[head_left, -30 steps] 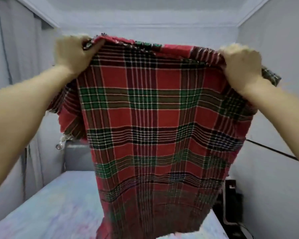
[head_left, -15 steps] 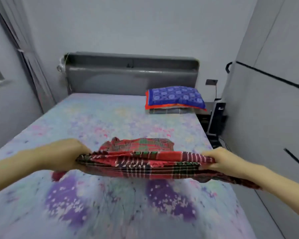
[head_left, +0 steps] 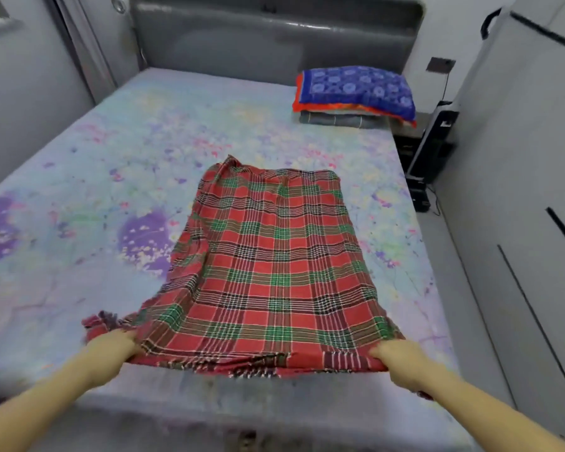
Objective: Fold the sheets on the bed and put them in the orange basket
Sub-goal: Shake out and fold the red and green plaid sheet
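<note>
Fingers [head_left: 127, 338] of the left hand [head_left: 111, 346] are curled onto the near left corner of the plaid sheet [head_left: 274, 272], their tips hidden in the cloth. The right hand [head_left: 402, 360] grips the near right corner in the same way, its fingers [head_left: 377, 350] closed on the striped hem. Both forearms reach in from the bottom of the head view, well apart, and the near edge of the sheet is stretched between the two hands, raised slightly off the bed [head_left: 111, 151] with a shadow under it.

Beyond that edge, the sheet lies spread on the bed, running away from the person toward the grey headboard [head_left: 274, 44]. It is red with green and dark checks. Its right side lies fairly straight. Along the left side a looser layer of cloth sticks out in rumpled folds, and the far left corner rises to a small peak.

The bed cover is pale with scattered floral marks and purple patches. At its far right corner, well apart from the plaid sheet, sits a stack of folded cloths, with a blue patterned cloth [head_left: 356, 88] edged in orange on top of a grey cloth [head_left: 336, 120]. On the floor to the right of the bed stands a dark upright device [head_left: 434, 141], next to a pale wardrobe [head_left: 519, 158].
</note>
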Tool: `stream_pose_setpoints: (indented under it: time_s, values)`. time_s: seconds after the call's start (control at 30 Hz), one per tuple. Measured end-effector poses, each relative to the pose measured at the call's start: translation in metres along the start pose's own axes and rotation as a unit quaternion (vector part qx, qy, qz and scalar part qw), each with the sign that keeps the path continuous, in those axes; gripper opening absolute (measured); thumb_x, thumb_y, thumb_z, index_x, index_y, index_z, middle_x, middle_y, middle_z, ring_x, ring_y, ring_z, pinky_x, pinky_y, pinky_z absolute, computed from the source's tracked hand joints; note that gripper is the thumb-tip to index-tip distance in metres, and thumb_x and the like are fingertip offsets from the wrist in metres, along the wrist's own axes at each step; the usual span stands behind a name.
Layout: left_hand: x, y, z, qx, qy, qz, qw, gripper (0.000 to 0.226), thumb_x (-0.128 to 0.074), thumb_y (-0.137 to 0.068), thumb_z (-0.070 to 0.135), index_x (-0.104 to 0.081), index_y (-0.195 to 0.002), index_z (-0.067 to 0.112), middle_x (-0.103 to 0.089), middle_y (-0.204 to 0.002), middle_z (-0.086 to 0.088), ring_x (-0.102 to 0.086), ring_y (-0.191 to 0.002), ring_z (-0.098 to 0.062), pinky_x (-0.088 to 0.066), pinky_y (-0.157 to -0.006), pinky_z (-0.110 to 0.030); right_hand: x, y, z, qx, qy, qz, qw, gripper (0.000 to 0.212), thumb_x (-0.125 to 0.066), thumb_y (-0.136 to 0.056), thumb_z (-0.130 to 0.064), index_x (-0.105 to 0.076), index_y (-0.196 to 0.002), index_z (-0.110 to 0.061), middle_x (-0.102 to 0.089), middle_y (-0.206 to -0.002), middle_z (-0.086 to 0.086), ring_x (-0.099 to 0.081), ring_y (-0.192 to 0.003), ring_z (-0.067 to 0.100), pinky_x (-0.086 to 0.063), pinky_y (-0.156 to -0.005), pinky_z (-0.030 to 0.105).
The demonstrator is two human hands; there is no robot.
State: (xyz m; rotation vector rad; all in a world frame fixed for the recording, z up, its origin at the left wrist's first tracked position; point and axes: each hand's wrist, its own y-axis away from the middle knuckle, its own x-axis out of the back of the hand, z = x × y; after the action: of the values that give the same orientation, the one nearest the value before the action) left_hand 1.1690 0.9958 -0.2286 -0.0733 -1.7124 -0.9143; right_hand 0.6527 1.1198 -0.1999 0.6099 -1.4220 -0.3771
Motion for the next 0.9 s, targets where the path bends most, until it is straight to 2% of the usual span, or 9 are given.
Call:
stream_pose_setpoints:
  time_s: [0.07, 0.13, 0.2, 0.23, 0.3, 0.4, 0.63, 0.77, 0.9]
  values:
    - [-0.031, 0.021, 0.024, 0.024, -0.013, -0.048, 0.998, 0.053, -0.041, -0.086, 0.008, -0.052, -0.132, 0.033, -0.054, -0.121, 0.004, -0.05, -0.115, -0.019, -0.041, -0.092, -0.029, -0.032, 0.015, 0.0, 0.006, 0.03, -0.024, 0.999, 0.039, -0.081, -0.032, -0.016, -0.051, -0.051, -0.032, -0.06, -0.055, -0.007, -0.061, -0.051, 0.014, -0.015, -0.039, 0.021]
    - [-0.043, 0.032, 0.056, 0.059, -0.013, -0.073, 0.996, 0.036, -0.04, -0.096, 0.022, -0.053, -0.129, 0.026, -0.053, -0.11, 0.002, -0.048, -0.117, -0.019, -0.04, -0.094, -0.03, -0.072, 0.014, 0.003, 0.003, 0.052, 0.041, 0.998, 0.046, -0.081, -0.002, -0.021, -0.052, -0.037, -0.03, -0.049, -0.038, -0.005, -0.051, -0.031, 0.01, -0.018, -0.031, 0.02]
    - [-0.059, 0.041, 0.084, 0.048, -0.012, -0.075, 0.996, 0.038, -0.037, -0.098, 0.023, -0.05, -0.133, 0.028, -0.047, -0.13, -0.002, -0.043, -0.122, -0.021, -0.041, -0.095, -0.031, -0.096, 0.02, -0.008, 0.01, 0.122, -0.055, 0.991, 0.04, -0.089, -0.029, -0.024, -0.069, -0.062, -0.034, -0.066, -0.063, 0.002, -0.066, -0.057, 0.022, -0.047, -0.044, 0.028]
    - [-0.068, 0.045, 0.092, 0.04, -0.014, -0.086, 0.995, 0.044, -0.038, -0.097, 0.018, -0.045, -0.137, 0.034, -0.04, -0.139, -0.002, -0.039, -0.125, -0.023, -0.041, -0.095, -0.031, -0.098, 0.023, -0.014, 0.005, 0.15, -0.131, 0.98, 0.036, -0.081, -0.059, -0.024, -0.071, -0.093, -0.032, -0.069, -0.095, 0.01, -0.067, -0.089, 0.029, -0.053, -0.068, 0.04]
    - [-0.088, 0.058, 0.101, 0.055, 0.0, -0.1, 0.994, 0.057, -0.042, -0.092, 0.012, -0.035, -0.14, 0.042, -0.03, -0.145, 0.0, -0.032, -0.13, -0.024, -0.041, -0.095, -0.033, -0.12, 0.021, -0.017, -0.056, 0.133, -0.235, 0.961, 0.042, -0.056, -0.088, -0.016, -0.054, -0.13, -0.017, -0.052, -0.135, 0.011, -0.049, -0.124, 0.031, -0.042, -0.095, 0.045]
    - [-0.105, 0.079, 0.105, 0.113, 0.034, -0.116, 0.986, 0.057, -0.041, -0.088, 0.014, -0.037, -0.137, 0.043, -0.033, -0.141, 0.002, -0.034, -0.126, -0.023, -0.043, -0.095, -0.033, -0.123, 0.011, -0.044, -0.029, 0.087, -0.287, 0.954, 0.04, -0.054, -0.087, -0.018, -0.057, -0.126, -0.012, -0.055, -0.133, 0.009, -0.053, -0.121, 0.028, -0.043, -0.1, 0.041]
    - [-0.136, 0.098, 0.061, 0.286, 0.225, -0.072, 0.929, 0.039, -0.042, -0.088, 0.011, -0.058, -0.121, 0.022, -0.053, -0.118, -0.004, -0.05, -0.112, -0.023, -0.044, -0.091, -0.031, -0.071, -0.054, -0.162, 0.059, 0.002, -0.124, 0.99, 0.04, -0.043, -0.087, -0.006, -0.058, -0.121, -0.019, -0.061, -0.124, 0.006, -0.057, -0.113, 0.027, -0.049, -0.091, 0.037]
    - [-0.142, 0.071, 0.023, 0.348, 0.399, 0.018, 0.848, 0.02, -0.045, -0.092, 0.012, -0.065, -0.094, 0.006, -0.066, -0.107, -0.016, -0.059, -0.1, -0.032, -0.044, -0.08, -0.033, -0.03, -0.11, -0.238, 0.077, -0.099, -0.056, 0.991, 0.034, -0.043, -0.091, -0.013, -0.062, -0.118, -0.021, -0.063, -0.121, 0.003, -0.059, -0.11, 0.026, -0.05, -0.088, 0.036]
    - [-0.152, 0.028, -0.014, 0.387, 0.534, 0.052, 0.75, 0.025, -0.049, -0.092, 0.008, -0.067, -0.109, 0.007, -0.065, -0.117, -0.013, -0.058, -0.11, -0.03, -0.043, -0.087, -0.03, -0.001, -0.175, -0.314, 0.023, -0.264, -0.032, 0.964, 0.026, -0.046, -0.094, -0.021, -0.068, -0.107, -0.015, -0.07, -0.106, 0.004, -0.065, -0.089, 0.022, -0.052, -0.077, 0.033]
